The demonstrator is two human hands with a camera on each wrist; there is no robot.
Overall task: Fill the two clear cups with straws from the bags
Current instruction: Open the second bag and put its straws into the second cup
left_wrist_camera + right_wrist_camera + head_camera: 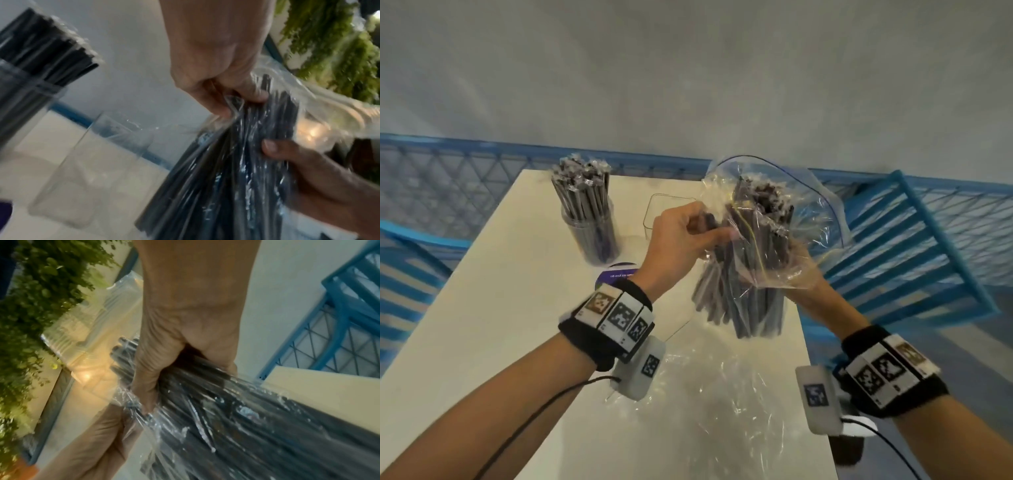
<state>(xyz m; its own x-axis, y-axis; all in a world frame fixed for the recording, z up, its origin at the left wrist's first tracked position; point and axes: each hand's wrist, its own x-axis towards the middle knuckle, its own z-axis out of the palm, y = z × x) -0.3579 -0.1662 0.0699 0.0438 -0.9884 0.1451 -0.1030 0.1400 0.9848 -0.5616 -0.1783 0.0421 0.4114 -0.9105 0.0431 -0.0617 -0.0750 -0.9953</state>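
A clear zip bag (808, 205) with a bundle of dark wrapped straws (743, 291) is held upright above the table's right side. My right hand (804, 274) grips the bundle from behind through the plastic, its thumb (273, 149) across the straws (226, 410). My left hand (705, 229) pinches a few straws at the bundle's left edge (236, 100). One clear cup (594, 233) at the back left stands packed with straws. The other clear cup (654, 212) stands empty behind my left hand, also seen in the left wrist view (92, 154).
A limp empty plastic bag (722, 394) lies on the white table (500, 325) near me. A round purple lid or coaster (616, 274) lies by my left wrist. Blue chairs (914, 267) and blue mesh fencing (448, 171) surround the table.
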